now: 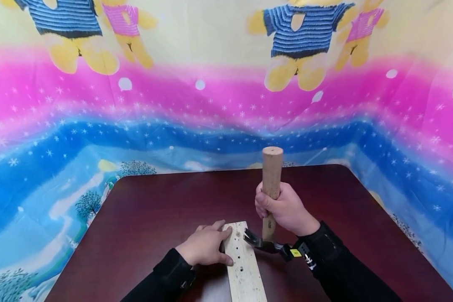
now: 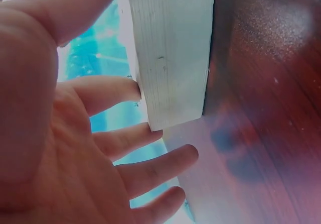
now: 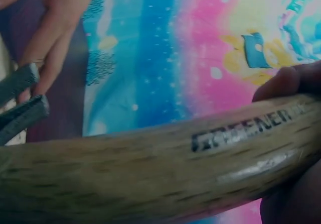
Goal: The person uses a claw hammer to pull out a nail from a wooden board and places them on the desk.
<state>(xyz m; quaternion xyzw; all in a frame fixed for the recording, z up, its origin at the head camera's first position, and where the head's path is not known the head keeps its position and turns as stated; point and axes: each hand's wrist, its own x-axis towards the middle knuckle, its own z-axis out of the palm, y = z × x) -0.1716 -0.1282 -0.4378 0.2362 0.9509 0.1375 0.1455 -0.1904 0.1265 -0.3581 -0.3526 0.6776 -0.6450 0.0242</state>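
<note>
My right hand [image 1: 289, 208] grips the wooden handle [image 1: 272, 170] of a claw hammer, fingers wrapped round it. The handle stands upright with its end on top, and dark lettering shows along it in the right wrist view. Low down, the black hammer head [image 1: 268, 245] has its claw [image 1: 252, 237] at the right edge of a pale wooden board [image 1: 245, 272]. Several small dark spots run along the board's upper face. At the board's left side is my left hand [image 1: 205, 244], thumb and index fingertip on it. The left wrist view shows its fingers [image 2: 115, 91] spread and nearly straight.
The board lies lengthwise on a dark red-brown table [image 1: 166, 209]. A patterned cloth [image 1: 211, 105] hangs behind the table and along both sides. Black sleeves [image 1: 343, 264] cover both forearms, and a yellow tag [image 1: 295, 253] shows near the right wrist.
</note>
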